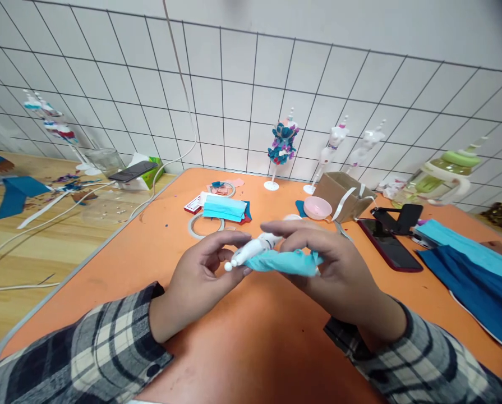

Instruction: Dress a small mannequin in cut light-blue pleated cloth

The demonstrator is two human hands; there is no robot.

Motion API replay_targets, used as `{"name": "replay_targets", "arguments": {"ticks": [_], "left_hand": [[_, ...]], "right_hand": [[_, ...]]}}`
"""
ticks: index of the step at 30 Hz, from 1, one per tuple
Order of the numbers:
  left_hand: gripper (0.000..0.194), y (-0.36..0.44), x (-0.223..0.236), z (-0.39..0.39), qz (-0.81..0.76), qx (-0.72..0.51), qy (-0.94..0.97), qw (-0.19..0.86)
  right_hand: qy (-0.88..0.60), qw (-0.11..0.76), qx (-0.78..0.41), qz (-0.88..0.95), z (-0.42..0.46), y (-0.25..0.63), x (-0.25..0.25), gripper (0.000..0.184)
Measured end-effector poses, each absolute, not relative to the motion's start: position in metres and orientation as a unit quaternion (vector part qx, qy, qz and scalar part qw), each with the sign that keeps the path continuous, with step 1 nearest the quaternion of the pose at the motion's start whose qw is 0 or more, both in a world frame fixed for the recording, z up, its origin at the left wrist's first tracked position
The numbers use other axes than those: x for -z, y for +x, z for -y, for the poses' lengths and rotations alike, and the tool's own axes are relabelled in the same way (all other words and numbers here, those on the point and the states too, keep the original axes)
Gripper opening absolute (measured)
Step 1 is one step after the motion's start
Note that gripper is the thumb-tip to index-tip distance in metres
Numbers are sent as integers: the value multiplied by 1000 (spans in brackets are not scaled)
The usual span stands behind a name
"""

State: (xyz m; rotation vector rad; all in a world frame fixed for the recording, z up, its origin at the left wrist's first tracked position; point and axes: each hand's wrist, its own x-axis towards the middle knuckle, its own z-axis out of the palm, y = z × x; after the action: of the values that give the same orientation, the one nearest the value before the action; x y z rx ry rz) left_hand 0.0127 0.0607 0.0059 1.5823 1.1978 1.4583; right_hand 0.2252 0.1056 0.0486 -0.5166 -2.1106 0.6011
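Observation:
Both hands are raised over the orange table, close together. My left hand [208, 275] grips a small white mannequin [257, 248] near its knobbed end, thumb below and fingers above. The mannequin lies on its side, its neck knob pointing left. Along its near side runs a bunched strip of light blue fabric [282, 262]. My right hand [328, 264] is closed around the fabric's right end and the mannequin, with its index finger stretched over the top. The mannequin's far end is hidden behind the right hand.
Beyond the hands lie a folded light blue face mask [224, 209], a tape roll [206, 225] and a pink bowl [317, 208]. A decorated mannequin [283, 143] stands by the tiled wall. To the right are a phone [389, 245], dark blue fabric [473, 289] and a green-lidded jug [440, 177].

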Motion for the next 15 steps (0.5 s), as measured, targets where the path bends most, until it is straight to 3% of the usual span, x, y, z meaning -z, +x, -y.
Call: {"name": "replay_targets", "arguments": {"ticks": [3, 9, 15], "left_hand": [[24, 11, -6, -61, -469, -567, 614, 287], [26, 9, 0, -66, -493, -576, 579, 301], [30, 9, 5, -66, -507, -566, 581, 292]], "right_hand": [[-160, 440, -206, 859, -102, 222, -36, 18], [-122, 461, -153, 865, -102, 214, -9, 34], [-123, 459, -118, 872, -102, 216, -6, 36]]}}
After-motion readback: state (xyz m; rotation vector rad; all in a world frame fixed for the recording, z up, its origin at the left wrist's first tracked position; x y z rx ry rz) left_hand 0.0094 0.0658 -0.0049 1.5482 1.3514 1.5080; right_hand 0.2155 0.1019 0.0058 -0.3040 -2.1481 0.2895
